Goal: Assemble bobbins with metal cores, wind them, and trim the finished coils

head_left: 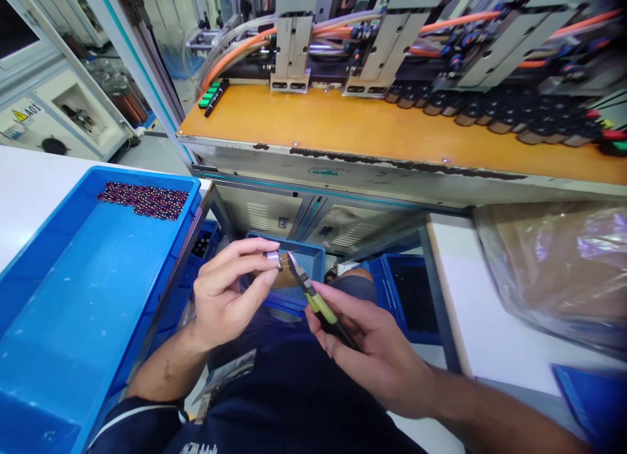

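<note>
My left hand (230, 284) pinches a small silvery cylindrical part (273, 257) between thumb and fingertips. Thin wire leads stick out of its right end. My right hand (367, 340) is wrapped round a pair of cutting pliers (316, 300) with yellow-green and black handles. The plier jaws point up and left, close beside the leads; whether they touch them I cannot tell. Below both hands sits a blue bin (311, 255) with something brown inside it, partly hidden by the hands.
At left a large blue tray (88, 277) holds a packed block of small dark parts (147, 200) in its far corner. Ahead, a machine bench (245, 124) carries markers (213, 98) and a row of dark cylindrical parts (470, 111). Plastic-wrapped cardboard (548, 264) lies at right.
</note>
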`<state>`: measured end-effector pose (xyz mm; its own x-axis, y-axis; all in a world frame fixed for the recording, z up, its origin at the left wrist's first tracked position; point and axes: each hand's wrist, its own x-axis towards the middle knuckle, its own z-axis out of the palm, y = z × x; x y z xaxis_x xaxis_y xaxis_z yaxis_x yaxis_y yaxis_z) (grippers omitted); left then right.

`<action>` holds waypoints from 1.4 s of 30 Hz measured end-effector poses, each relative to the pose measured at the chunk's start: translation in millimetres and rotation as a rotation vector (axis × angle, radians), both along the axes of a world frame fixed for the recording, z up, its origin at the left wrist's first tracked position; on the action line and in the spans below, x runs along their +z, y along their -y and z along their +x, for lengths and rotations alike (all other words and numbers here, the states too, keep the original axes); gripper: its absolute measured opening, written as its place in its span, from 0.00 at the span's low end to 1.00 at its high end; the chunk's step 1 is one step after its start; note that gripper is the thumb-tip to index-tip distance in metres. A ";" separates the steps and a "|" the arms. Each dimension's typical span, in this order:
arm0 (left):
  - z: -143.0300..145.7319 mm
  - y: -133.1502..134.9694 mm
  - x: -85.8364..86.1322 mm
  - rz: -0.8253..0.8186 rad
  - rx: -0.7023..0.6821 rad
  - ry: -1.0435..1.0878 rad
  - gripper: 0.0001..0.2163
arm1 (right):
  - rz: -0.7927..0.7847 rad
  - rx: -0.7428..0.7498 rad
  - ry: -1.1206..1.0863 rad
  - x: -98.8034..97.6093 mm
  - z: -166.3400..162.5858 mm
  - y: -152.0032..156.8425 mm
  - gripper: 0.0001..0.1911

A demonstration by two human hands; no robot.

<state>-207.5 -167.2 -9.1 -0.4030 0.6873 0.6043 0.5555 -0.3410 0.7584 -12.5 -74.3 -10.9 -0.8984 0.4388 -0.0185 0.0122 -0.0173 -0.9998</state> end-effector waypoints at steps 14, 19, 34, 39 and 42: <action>-7.0 0.2 -7.5 0.159 -0.158 0.053 0.27 | -0.071 0.180 -0.068 5.0 22.5 -8.3 0.37; -4.8 0.3 -9.8 0.175 -0.166 0.051 0.29 | -0.051 0.221 -0.069 4.7 21.0 -5.6 0.39; -6.9 2.4 -12.4 0.189 -0.208 0.064 0.29 | -0.144 0.214 -0.084 12.7 14.1 -4.6 0.39; -7.3 4.2 -13.6 0.180 -0.203 0.068 0.28 | -0.147 0.196 -0.052 15.8 11.5 -3.3 0.38; -7.6 5.4 -14.6 0.164 -0.178 0.066 0.27 | -0.136 0.197 -0.057 15.0 10.4 -1.9 0.37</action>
